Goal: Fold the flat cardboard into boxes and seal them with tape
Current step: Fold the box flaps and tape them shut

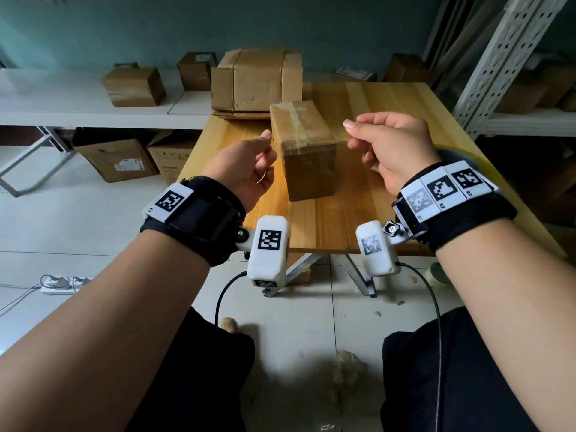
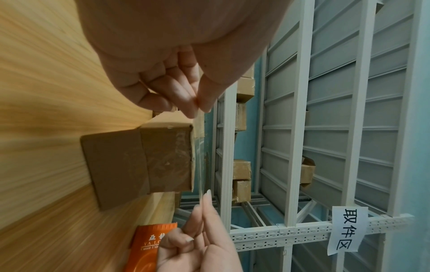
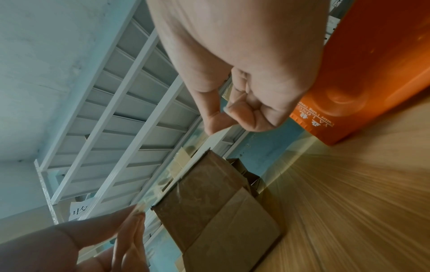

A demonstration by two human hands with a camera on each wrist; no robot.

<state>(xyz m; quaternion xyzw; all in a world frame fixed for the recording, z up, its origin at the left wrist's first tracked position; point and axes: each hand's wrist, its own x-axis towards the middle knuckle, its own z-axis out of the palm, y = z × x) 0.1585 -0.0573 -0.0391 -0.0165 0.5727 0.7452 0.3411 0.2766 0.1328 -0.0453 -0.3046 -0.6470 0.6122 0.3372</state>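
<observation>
— Cardboard box [image 1: 307, 148], where is it?
— Upright on the wooden desk [image 1: 374, 213], between the two hands, its top already taped.
— And the hands?
— Left hand [image 1: 249, 169] pinches one end of a clear tape strip [image 2: 200, 165]; right hand [image 1: 392, 148] pinches the other end, so it spans just above the box top.

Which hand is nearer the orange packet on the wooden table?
Right. The right hand pinches clear tape just beside the orange packet; the left hand pinches it beyond the brown cardboard box.
</observation>
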